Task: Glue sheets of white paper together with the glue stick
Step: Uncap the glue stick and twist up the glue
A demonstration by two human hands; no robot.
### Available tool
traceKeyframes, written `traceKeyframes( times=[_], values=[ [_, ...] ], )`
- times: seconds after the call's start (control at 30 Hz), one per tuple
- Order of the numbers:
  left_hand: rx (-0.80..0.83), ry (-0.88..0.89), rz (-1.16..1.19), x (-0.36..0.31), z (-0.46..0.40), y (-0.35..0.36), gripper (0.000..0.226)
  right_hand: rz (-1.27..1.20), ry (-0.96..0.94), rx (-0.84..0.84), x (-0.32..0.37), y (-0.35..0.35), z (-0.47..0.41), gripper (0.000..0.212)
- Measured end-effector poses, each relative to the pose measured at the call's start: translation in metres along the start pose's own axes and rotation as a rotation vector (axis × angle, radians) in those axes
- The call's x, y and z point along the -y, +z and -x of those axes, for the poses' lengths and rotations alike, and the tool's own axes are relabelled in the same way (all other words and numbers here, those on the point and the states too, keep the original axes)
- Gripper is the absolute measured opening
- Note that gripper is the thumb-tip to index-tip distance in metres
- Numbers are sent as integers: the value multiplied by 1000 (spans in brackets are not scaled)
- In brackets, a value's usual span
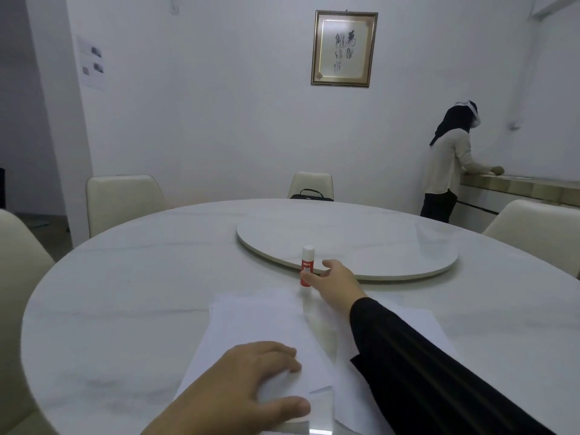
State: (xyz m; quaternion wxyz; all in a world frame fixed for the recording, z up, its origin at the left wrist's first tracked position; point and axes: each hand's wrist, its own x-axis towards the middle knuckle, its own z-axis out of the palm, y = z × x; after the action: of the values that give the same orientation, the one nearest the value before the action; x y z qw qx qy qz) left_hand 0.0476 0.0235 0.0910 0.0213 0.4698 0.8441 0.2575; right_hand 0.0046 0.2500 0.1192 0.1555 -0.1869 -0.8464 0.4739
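A red glue stick [307, 265] with a white cap stands upright on the white round table [131, 287], just beyond the papers. My right hand [334, 282] reaches out to it in a black sleeve; thumb and fingers curl around its lower part and touch it. Several sheets of white paper [260, 321] lie spread on the table before me, overlapping loosely. My left hand [251, 383] rests flat on the near sheets with fingers apart, pressing them down.
A white turntable [361, 237] sits at the table's middle, right behind the glue stick. Cream chairs [122, 199] stand around the table, one with a black bag [311, 196]. A person stands at a counter [518, 183] at the far right.
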Motion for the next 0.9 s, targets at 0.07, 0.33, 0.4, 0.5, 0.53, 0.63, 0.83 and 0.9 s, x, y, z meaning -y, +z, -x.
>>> traceKeyframes(
  times=[0.07,0.33,0.4,0.5,0.53,0.63,0.83,0.9],
  values=[
    [7,23,-16,4,-4,1,62,-58,-9,-32,-1,13,-11,81],
    [1,107,-65,8,-9,1,47,-13,-100,-159,-9,33,-29,24],
    [0,104,-72,9,-9,2,46,-95,-136,-168,-2,26,-22,25],
    [13,80,-69,7,-8,1,47,-253,-207,-162,16,5,-1,18],
    [24,76,-61,6,-8,0,47,-285,-233,-159,22,-3,9,15],
    [39,40,-12,1,-8,-4,45,-326,-286,-157,31,-23,41,12],
    [-342,-160,609,-32,-41,-11,21,-506,-339,-156,30,-34,85,12],
    [-325,-240,1035,-50,-57,-6,34,-532,-334,-146,30,-33,90,16]
  ],
)
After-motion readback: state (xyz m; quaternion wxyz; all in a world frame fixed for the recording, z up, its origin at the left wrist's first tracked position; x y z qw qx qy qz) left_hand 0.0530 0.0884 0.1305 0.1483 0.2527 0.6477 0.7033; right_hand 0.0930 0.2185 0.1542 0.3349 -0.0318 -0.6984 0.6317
